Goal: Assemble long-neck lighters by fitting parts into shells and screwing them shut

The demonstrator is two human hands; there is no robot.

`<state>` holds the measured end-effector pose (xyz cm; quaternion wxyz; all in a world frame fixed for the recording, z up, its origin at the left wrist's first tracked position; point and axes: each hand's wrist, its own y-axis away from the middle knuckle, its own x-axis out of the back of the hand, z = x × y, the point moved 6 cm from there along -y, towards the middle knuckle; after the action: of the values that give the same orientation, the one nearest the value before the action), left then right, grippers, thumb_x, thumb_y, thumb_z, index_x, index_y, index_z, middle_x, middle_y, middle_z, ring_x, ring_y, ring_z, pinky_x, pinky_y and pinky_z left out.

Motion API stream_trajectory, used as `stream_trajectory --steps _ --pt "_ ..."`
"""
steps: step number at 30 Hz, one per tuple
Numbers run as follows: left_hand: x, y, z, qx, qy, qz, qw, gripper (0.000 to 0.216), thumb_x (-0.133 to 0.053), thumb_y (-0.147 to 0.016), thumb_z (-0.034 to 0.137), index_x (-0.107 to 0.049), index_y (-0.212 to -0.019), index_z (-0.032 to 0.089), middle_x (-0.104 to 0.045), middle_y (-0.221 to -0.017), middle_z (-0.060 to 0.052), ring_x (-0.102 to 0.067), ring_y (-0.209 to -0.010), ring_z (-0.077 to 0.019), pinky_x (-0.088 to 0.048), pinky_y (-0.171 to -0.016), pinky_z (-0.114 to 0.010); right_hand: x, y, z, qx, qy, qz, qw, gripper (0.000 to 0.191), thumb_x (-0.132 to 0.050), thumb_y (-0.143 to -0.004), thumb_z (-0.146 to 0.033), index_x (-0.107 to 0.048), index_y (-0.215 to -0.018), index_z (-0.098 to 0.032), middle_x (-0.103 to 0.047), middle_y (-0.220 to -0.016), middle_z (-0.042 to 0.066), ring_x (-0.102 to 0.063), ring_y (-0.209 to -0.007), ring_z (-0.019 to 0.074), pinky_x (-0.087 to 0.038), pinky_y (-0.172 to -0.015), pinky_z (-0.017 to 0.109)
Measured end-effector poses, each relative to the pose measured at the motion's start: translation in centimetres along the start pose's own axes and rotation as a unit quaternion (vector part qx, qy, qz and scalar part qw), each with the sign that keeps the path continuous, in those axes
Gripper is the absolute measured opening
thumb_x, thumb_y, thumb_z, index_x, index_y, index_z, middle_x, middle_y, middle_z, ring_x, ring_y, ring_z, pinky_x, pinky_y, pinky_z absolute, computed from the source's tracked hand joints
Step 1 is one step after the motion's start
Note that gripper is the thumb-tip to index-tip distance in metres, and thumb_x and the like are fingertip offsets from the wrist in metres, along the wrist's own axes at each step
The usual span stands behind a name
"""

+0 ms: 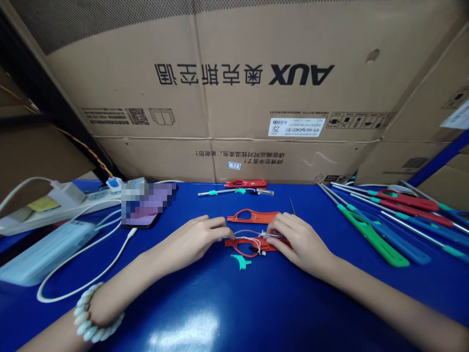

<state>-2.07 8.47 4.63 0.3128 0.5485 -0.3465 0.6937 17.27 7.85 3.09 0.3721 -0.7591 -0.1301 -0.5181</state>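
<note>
An orange lighter shell half [244, 250] lies on the blue table, with white wires [252, 238] and a thin clear tube [247, 231] in and above it. My right hand [298, 242] grips the shell's right part, thumb and fingers around it and a clear piece with a nozzle [264, 234]. At the shell's left tip, my left hand [207, 237] is closed, its fingertips beside the wire ends; what they pinch is too small to tell. A second orange shell half [252, 216] lies just behind. Nearer me is a teal trigger [242, 262].
Behind are a red shell [245, 184] and a metal lighter tube [216, 192]. Several long lighters, among them a green one [377, 239], lie at right. A phone [146, 210], power bank [47, 252], power strip [91, 203] and white cable [84, 293] occupy the left. Cardboard [234, 112] stands behind.
</note>
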Motion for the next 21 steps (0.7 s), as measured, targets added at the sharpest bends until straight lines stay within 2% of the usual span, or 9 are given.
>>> stream_trajectory --steps 6,13,21 --pt "-0.32 0.04 0.14 -0.004 -0.017 -0.024 1.000 0.036 -0.033 -0.096 0.007 -0.058 -0.115 0.024 -0.060 -0.100 -0.004 -0.056 -0.077 -0.0158 -0.040 -0.072 -0.029 -0.78 -0.01 0.05 -0.012 -0.006 -0.038 0.999 0.010 -0.054 -0.090 -0.022 -0.052 -0.081 -0.019 -0.059 -0.078 0.002 -0.053 -0.066 0.0162 -0.040 -0.060 0.027" --pt "0.01 0.11 0.11 -0.005 -0.015 -0.014 1.000 0.033 -0.032 -0.098 0.011 -0.054 -0.120 0.023 -0.060 -0.107 -0.005 -0.058 -0.084 -0.0161 -0.038 -0.075 -0.028 -0.89 0.09 0.05 -0.054 -0.014 -0.055 0.997 0.008 -0.056 -0.087 -0.018 -0.052 -0.080 -0.019 -0.058 -0.074 0.000 -0.052 -0.059 0.0136 -0.037 -0.053 0.024" --pt "-0.72 -0.03 -0.28 -0.004 0.001 -0.020 1.000 0.025 -0.039 -0.098 0.012 -0.055 -0.114 0.021 -0.063 -0.109 -0.004 -0.061 -0.088 -0.0155 -0.038 -0.076 -0.028 -1.08 0.16 -0.08 -0.074 -0.005 -0.069 0.995 0.009 -0.052 -0.088 -0.020 -0.053 -0.080 -0.017 -0.057 -0.074 0.001 -0.052 -0.061 0.0145 -0.035 -0.055 0.025"
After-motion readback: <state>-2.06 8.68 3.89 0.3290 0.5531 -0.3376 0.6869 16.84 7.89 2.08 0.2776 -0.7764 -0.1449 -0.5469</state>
